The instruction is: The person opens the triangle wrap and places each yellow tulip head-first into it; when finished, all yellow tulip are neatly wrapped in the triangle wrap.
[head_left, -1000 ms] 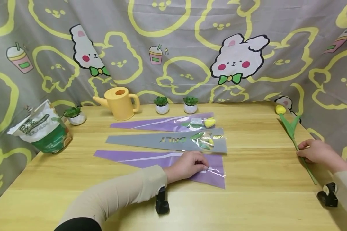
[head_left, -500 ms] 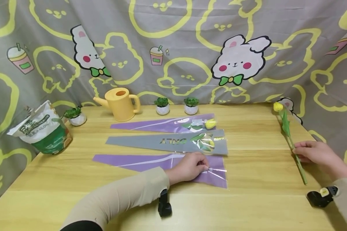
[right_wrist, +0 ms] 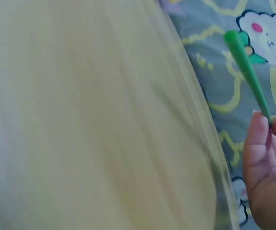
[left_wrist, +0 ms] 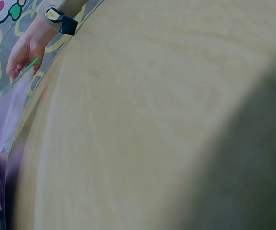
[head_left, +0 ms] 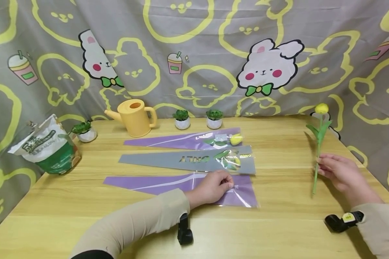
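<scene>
My right hand (head_left: 338,172) pinches the green stem of a yellow artificial tulip (head_left: 319,133) between thumb and fingers, holding it nearly upright above the table's right side. In the right wrist view the lower stem (right_wrist: 247,69) sticks out past the fingertips. My left hand (head_left: 215,187) pinches the film of the nearest purple flower sleeve (head_left: 243,196) near its wide right end. Behind it lie a grey sleeve (head_left: 155,158) and another purple sleeve (head_left: 168,139), each with a yellow tulip inside. The left wrist view shows the pinched sleeve (left_wrist: 10,105) at its left edge.
A yellow watering can (head_left: 134,118) stands at the back left, beside potted succulents (head_left: 182,120) along the rear edge. A white and green bag (head_left: 52,147) stands at the left edge. A patterned curtain (head_left: 207,43) hangs behind the table (head_left: 285,144).
My right hand has moved left with the tulip, whose stem has swung from slanting along the table to nearly upright. My left hand has stayed at the purple sleeve, which has shifted slightly.
</scene>
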The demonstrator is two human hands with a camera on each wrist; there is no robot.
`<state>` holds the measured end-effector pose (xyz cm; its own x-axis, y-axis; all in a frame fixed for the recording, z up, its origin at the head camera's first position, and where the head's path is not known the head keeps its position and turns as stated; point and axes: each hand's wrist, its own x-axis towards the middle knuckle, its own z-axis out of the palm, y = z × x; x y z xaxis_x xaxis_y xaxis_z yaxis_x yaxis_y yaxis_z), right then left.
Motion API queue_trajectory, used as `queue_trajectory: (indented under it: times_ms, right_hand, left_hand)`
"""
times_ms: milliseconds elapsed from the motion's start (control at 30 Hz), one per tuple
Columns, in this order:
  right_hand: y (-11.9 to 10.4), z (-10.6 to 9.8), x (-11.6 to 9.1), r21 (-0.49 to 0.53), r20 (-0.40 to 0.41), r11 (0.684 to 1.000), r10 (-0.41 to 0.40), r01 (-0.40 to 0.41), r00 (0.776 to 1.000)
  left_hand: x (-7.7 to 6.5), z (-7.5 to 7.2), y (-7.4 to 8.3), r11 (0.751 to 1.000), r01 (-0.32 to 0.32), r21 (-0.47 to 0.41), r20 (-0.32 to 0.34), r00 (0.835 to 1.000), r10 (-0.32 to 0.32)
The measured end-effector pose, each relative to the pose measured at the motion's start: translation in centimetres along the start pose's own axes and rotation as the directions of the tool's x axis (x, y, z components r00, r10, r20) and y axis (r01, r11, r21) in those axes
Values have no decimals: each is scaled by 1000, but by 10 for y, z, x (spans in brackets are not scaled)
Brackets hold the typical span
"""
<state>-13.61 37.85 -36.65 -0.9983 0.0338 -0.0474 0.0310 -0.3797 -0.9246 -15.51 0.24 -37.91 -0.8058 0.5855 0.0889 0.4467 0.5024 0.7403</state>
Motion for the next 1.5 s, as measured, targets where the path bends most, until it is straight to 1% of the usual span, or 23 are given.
queue_trajectory:
  times_ms: [100,200,300,533,667,800,1000,1300,1500]
  right_hand:
    - [4,11,0,120,-18,992,-28,30,999]
    - [8,24,0,156,-40,986,-48,54,998]
    - [11,38,1,164,-53,984,-56,64,997]
    - [19,74,0,165,-51,983,-68,75,996]
    - [23,93,-1,160,-67,985,-61,71,996]
    - [27,107,-1,157,-81,986,-52,65,995]
    - [33,116,0,131,-108,990,-40,54,993]
    - [37,116,0,164,-153,986,-9,35,988]
    - [38,117,-1,173,-149,984,-17,43,989]
  left_hand:
    - [-1,0,-1,1000,-22,-16,-18,1000,22]
    - [-1,1,-2,999,-35,-28,-32,999,35]
    - [0,1,-3,999,-29,-32,-33,999,28]
    - [1,1,-3,999,-5,-32,-32,999,4]
    - [2,2,-2,1000,1,-12,-37,999,-1]
    - [4,1,-1,1000,-3,23,-32,999,4]
    - [5,0,2,999,-6,50,-6,1000,7]
    - [6,1,3,996,-11,83,3,1000,10]
    - [6,1,4,995,-19,93,-8,1000,20]
